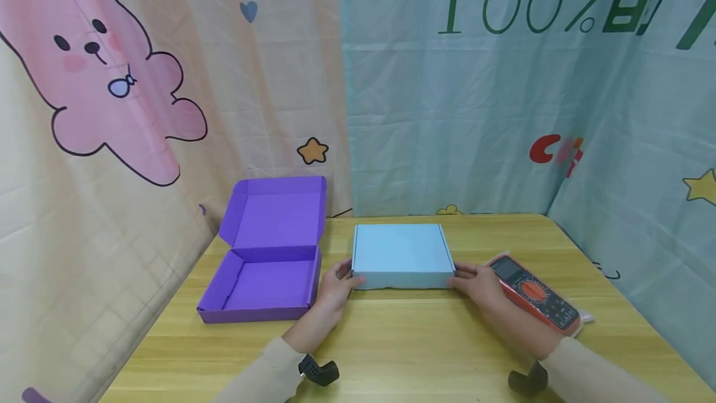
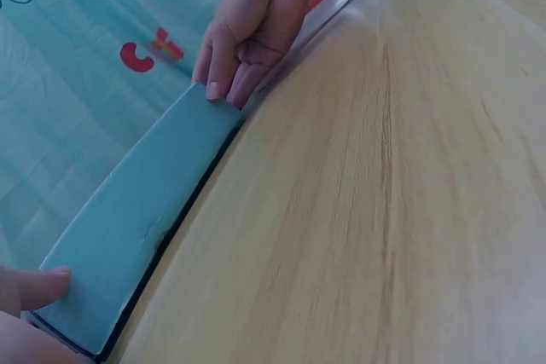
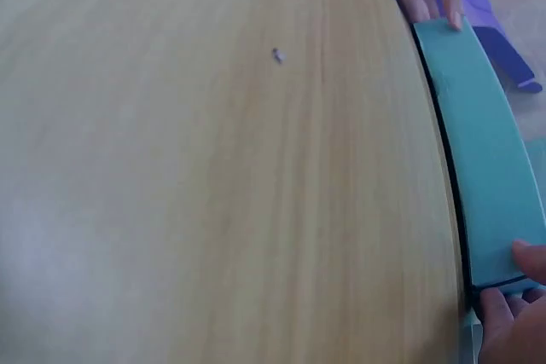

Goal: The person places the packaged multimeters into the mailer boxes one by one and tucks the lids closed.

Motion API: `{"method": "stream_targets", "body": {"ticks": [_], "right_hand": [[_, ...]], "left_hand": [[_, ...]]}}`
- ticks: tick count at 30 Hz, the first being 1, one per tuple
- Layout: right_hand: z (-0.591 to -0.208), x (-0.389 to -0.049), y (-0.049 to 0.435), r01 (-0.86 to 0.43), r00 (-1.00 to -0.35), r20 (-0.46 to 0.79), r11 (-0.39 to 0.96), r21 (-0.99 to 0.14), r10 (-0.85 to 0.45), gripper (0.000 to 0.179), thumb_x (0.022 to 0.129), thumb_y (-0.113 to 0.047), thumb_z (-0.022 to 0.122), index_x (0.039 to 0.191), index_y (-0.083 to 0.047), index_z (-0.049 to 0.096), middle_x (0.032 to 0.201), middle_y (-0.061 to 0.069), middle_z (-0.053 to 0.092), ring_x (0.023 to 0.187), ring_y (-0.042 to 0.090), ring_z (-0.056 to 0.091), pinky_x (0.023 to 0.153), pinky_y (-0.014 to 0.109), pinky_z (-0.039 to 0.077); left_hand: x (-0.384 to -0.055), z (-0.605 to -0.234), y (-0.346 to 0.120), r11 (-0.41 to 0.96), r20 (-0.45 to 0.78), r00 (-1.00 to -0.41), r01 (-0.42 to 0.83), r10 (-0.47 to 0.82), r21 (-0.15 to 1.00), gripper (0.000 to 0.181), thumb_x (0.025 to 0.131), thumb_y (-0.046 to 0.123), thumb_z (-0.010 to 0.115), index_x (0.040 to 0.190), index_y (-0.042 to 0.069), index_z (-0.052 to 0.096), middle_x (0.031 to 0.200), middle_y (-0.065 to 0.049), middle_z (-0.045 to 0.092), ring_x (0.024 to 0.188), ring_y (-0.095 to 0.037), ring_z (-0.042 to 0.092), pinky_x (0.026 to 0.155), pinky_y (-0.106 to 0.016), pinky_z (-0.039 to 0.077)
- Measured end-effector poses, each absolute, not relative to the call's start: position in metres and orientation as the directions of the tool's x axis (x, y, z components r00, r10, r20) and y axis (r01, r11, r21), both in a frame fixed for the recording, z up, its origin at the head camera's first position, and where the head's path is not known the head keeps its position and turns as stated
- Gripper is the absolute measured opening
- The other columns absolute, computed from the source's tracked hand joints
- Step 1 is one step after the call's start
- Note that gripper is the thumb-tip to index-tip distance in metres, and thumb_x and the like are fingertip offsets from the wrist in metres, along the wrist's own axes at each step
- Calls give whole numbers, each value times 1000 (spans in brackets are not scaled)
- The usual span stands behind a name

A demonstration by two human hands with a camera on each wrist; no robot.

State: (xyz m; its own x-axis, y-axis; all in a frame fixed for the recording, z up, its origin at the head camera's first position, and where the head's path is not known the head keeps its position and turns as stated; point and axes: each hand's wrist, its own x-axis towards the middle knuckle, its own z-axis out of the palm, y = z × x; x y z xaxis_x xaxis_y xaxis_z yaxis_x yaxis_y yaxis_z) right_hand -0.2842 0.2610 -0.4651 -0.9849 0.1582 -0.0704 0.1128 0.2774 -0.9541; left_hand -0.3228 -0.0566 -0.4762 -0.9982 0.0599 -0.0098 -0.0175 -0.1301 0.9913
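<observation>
A closed light blue cardboard box (image 1: 403, 250) sits in the middle of the table, its front face toward me. My left hand (image 1: 334, 285) grips its left front corner, the thumb on the front face and the other fingers at the side. At the opposite end my right hand (image 1: 478, 282) holds the right front corner in the same way. Both wrist views show the box's front face (image 2: 141, 210) stretching between the two hands, with a dark line along its bottom edge. In the right wrist view, the right thumb (image 3: 531, 262) presses the face near its end.
An open purple box (image 1: 257, 316) with its lid raised stands left of my left hand. A red and black multimeter (image 1: 534, 294) in a clear bag lies under my right forearm. Printed curtains (image 1: 447, 111) hang behind the wooden table (image 1: 403, 341). A small speck (image 3: 278, 55) lies on the wood.
</observation>
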Motion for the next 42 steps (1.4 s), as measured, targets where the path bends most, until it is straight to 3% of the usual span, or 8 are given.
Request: {"method": "stream_targets", "body": {"ticks": [6,16,27,42], "right_hand": [[-462,-289,257,116,-982,-87,179,-977,165,55,98,-6,72,147,8,50,140,27,57,131,37,56,101,40,53],[-456,-302,250,143,-968,-108,141,-980,229,53,99,2,64,147,12,45,144,32,51,134,42,52,107,46,47],[-448,-311,245,213,-947,-157,182,-960,280,53,104,-2,56,154,9,39,151,31,44,140,40,44,115,54,36],[-444,-318,244,236,-940,-185,153,-960,288,55,105,-1,55,155,8,36,157,29,38,142,39,38,118,54,32]], "left_hand": [[-333,-475,-50,-173,-25,-999,-32,40,984,66,90,-13,70,150,-9,42,155,-32,38,146,-46,33,117,-48,36],[-347,-474,-41,-184,-38,-999,-42,25,982,67,88,-15,69,150,-8,43,154,-32,39,145,-46,35,117,-47,36],[-359,-472,-31,-205,-24,-1000,-27,18,978,67,84,-19,70,146,-9,47,150,-32,44,142,-46,40,116,-46,38],[-369,-474,-28,-157,-39,-999,-42,19,987,66,85,-17,71,145,-8,49,149,-30,47,141,-44,42,113,-45,42]]}}
